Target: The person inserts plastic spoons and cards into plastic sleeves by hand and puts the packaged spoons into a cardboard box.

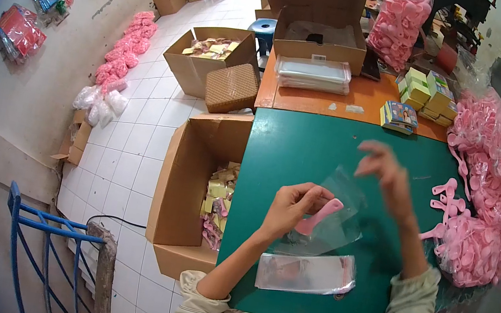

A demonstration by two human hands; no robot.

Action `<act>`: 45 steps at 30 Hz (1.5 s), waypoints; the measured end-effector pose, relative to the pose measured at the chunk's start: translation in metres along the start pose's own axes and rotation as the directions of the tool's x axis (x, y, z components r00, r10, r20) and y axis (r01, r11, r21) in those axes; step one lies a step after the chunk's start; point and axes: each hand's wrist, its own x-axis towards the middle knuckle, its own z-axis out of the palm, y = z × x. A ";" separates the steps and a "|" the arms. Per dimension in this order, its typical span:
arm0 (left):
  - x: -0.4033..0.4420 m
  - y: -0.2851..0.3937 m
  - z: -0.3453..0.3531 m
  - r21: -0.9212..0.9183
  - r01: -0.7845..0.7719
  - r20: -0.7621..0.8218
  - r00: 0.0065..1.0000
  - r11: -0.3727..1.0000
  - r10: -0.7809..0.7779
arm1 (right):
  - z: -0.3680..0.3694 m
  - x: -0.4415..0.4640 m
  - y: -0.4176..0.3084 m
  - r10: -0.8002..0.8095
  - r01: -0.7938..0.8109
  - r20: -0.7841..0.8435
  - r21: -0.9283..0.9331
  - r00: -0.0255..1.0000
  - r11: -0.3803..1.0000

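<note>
My left hand [294,209] is closed on a pink plastic spoon [321,216], pinched between thumb and fingers over the green table. Clear plastic bags [348,201] lie loosely around and under the spoon; whether my fingers also grip one I cannot tell. My right hand [388,178] is raised to the right of them, slightly blurred, with its fingers bent and apart and nothing visible in it. Nearer to me, a flat stack of clear plastic bags [307,273] lies on the green table top [304,145].
Loose pink spoons [448,201] and bulging bags of pink spoons [488,187] line the right edge. Small yellow-green boxes [427,96], more clear bags [312,74] and an open carton [319,53] stand at the back. A large cardboard box [184,179] of packets adjoins the table's left side.
</note>
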 end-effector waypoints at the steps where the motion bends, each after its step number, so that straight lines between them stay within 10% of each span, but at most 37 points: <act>1: 0.000 0.003 -0.003 0.010 -0.034 -0.013 0.999 0.999 0.034 | -0.032 0.019 0.017 0.111 -0.128 -0.096 -0.187 0.989 0.974; 4: -0.001 0.008 -0.006 -0.020 -0.076 -0.030 0.997 0.997 0.075 | -0.134 0.055 0.102 0.097 -0.442 -0.470 -0.712 0.877 0.545; 7: -0.006 0.010 -0.007 -0.065 -0.098 -0.036 0.995 0.993 0.096 | -0.220 0.052 0.197 0.256 -0.578 -0.564 -0.816 0.785 -0.023; 14: -0.006 0.003 -0.011 -0.175 -0.127 -0.001 0.992 0.976 0.129 | -0.171 0.056 0.152 0.000 -0.525 -0.547 -0.804 0.837 0.280; 19: -0.006 0.005 -0.004 -0.078 -0.153 -0.015 0.988 0.985 0.152 | -0.195 0.050 0.167 -0.157 -0.381 -0.390 -0.921 0.907 0.086; 22: -0.007 0.008 -0.005 -0.026 -0.132 -0.020 0.991 0.991 0.131 | -0.132 0.051 0.072 0.267 -0.552 -0.534 -0.492 0.802 0.673; 24: -0.008 0.009 -0.004 -0.008 -0.125 -0.014 0.992 0.992 0.125 | -0.070 0.036 0.005 0.258 -0.338 -0.313 -0.235 0.914 0.911; 28: -0.011 0.010 0.000 0.042 -0.112 -0.011 0.994 0.993 0.112 | 0.006 -0.005 -0.089 0.400 -0.403 -0.106 -0.010 0.910 0.915; 31: -0.015 0.013 0.003 0.144 -0.093 -0.030 0.995 0.985 0.099 | 0.011 -0.019 -0.113 0.422 -0.372 0.040 -0.403 0.906 0.836; 40: -0.026 0.023 0.008 0.121 -0.106 0.037 0.994 0.987 0.102 | 0.019 -0.036 -0.126 0.316 -0.377 -0.259 -0.238 0.913 0.895; 45: -0.023 0.022 0.005 0.161 -0.136 0.083 0.989 0.978 0.124 | 0.021 -0.038 -0.125 0.240 -0.243 -0.073 -0.513 0.968 0.823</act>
